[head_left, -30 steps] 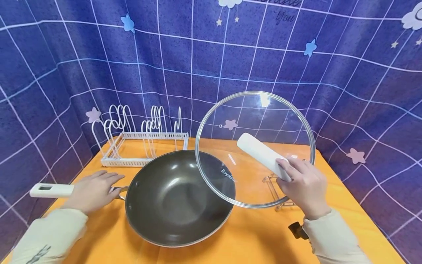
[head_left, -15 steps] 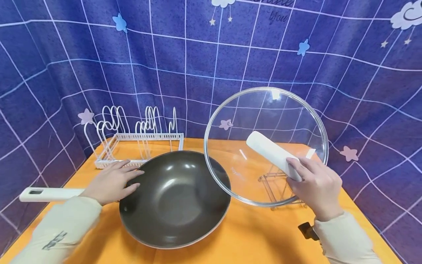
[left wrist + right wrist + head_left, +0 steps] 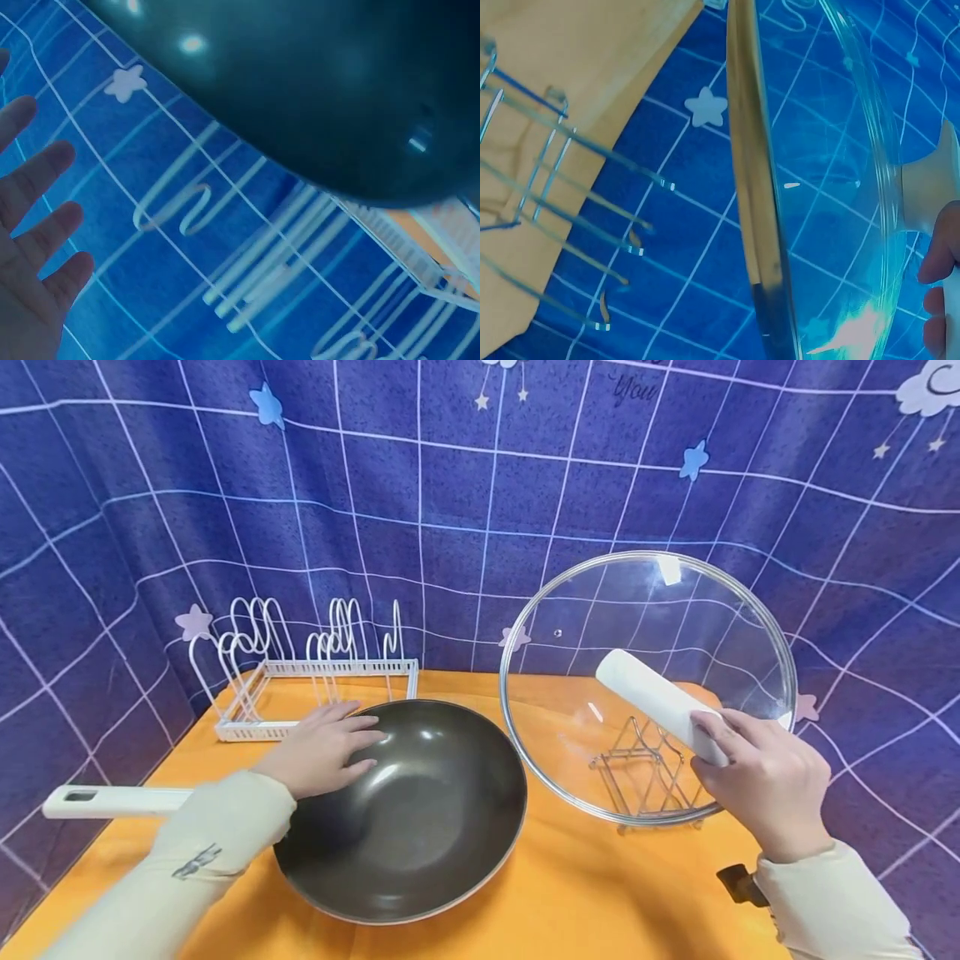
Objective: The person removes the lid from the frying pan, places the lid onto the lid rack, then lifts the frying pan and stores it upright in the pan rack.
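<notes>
My right hand [image 3: 765, 777] grips the lower end of a white handle [image 3: 660, 702] on a round glass pan lid [image 3: 570, 727] with a steel rim. The lid is tilted upright, in front of a metal wire rack [image 3: 637, 768]. In the right wrist view the lid [image 3: 817, 187] stands apart from the rack's prongs [image 3: 577, 142]. A dark wok [image 3: 412, 818] sits on the table, its white handle [image 3: 112, 802] pointing left. Over the wok's left rim hovers my left hand [image 3: 322, 752], fingers spread and holding nothing; the left wrist view shows its loose fingers [image 3: 45, 165].
Behind the wok at the left stands a white dish rack [image 3: 300, 668] with upright loops. An orange cloth [image 3: 585, 893] covers the table. A blue checked curtain [image 3: 450, 485] hangs along the back and sides.
My left hand has left the wok's handle and moved right over its rim. My right hand has carried the lid to the right, in front of the wire rack.
</notes>
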Available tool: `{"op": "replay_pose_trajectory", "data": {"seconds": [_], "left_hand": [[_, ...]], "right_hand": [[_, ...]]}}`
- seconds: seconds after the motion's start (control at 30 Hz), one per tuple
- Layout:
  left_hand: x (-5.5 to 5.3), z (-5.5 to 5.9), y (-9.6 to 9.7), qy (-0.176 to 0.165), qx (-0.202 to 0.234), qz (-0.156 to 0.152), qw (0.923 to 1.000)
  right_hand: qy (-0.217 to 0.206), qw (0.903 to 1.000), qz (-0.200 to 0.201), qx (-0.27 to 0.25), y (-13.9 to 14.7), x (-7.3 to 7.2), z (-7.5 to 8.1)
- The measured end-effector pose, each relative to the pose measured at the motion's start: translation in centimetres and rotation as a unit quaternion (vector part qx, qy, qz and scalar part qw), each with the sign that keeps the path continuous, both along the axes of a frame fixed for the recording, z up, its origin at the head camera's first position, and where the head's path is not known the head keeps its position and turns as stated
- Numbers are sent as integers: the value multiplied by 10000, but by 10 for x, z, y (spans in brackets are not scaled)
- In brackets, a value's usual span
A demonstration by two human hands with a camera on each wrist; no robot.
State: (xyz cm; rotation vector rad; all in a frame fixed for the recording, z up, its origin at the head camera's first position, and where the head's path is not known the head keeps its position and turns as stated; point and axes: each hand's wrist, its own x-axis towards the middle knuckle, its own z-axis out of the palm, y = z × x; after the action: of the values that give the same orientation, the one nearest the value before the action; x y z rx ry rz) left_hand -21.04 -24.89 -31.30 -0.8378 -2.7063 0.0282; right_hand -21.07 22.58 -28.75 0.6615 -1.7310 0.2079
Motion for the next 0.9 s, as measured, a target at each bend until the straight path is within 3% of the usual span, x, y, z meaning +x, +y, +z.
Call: {"op": "replay_pose_trajectory", "data": {"seconds": [0.4, 0.57, 0.9], "left_hand": [[-25, -3, 45, 254, 48, -684, 9973], [-30, -4, 58, 239, 30, -809, 9964], [-37, -4, 82, 222, -28, -1154, 9931]], "right_hand": [[223, 9993, -169, 227, 24, 7, 9], [228, 9995, -171, 132, 31, 8, 10], [-5, 9983, -540, 202, 48, 17, 20]]}}
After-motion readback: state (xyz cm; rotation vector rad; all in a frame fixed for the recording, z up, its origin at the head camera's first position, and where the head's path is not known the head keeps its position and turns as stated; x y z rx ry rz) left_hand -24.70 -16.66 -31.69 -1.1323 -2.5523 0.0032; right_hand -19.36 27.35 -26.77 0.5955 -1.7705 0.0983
